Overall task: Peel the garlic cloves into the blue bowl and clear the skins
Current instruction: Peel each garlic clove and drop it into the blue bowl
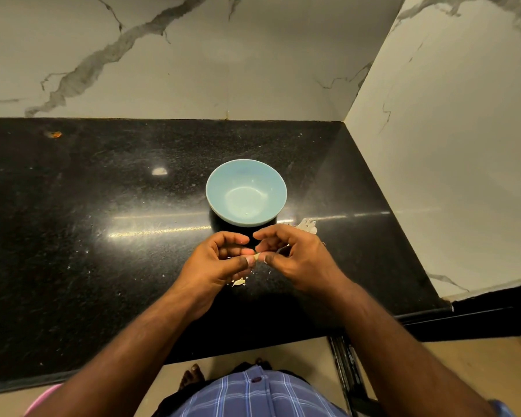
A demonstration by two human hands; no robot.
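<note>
A light blue bowl [246, 192] stands on the black counter [103, 221], with nothing visible inside it. Just in front of the bowl, my left hand [220, 260] and my right hand [289, 254] meet over the counter. Both pinch one small pale garlic clove [257, 257] between thumb and fingertips. Most of the clove is hidden by the fingers. Loose pale skins [238, 282] lie on the counter under my left hand. A small heap of garlic pieces or skins [307, 225] sits behind my right hand, right of the bowl.
Marble walls close off the counter at the back and on the right [433, 145]. The counter's front edge [103, 374] runs near my body. An orange speck [54, 134] lies at the far left.
</note>
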